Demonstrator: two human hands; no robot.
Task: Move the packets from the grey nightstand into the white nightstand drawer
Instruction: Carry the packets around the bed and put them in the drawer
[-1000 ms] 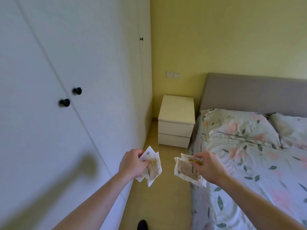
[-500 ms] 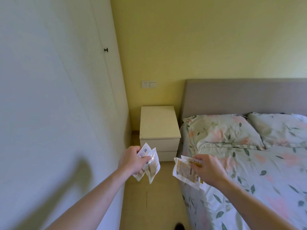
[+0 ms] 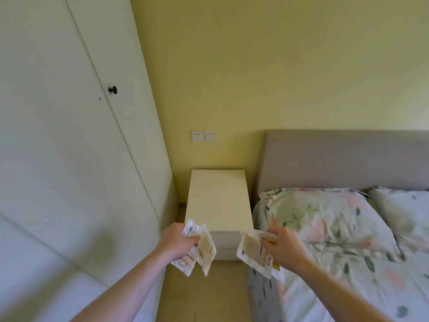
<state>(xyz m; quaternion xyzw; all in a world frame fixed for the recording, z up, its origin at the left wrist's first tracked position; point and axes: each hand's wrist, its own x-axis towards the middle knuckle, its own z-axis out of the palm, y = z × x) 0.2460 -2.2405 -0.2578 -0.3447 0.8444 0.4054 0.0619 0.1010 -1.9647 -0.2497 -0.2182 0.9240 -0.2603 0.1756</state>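
— Holding packets in both, I see: the left hand (image 3: 177,242) grips a couple of packets (image 3: 204,248), fingers curled round their upper edges, and the right hand (image 3: 284,246) pinches another packet (image 3: 254,251) near its top.

— Both bunches hang in the air just in front of the white nightstand (image 3: 218,201), which stands between the wardrobe (image 3: 69,147) and the bed (image 3: 336,240). Its drawers look closed.

— They seem light, thin and crinkly, probably slick film. Gripping by a sealed edge looks safest; a loose stack could slide apart.

— One hand likely needs freeing to pull a drawer.
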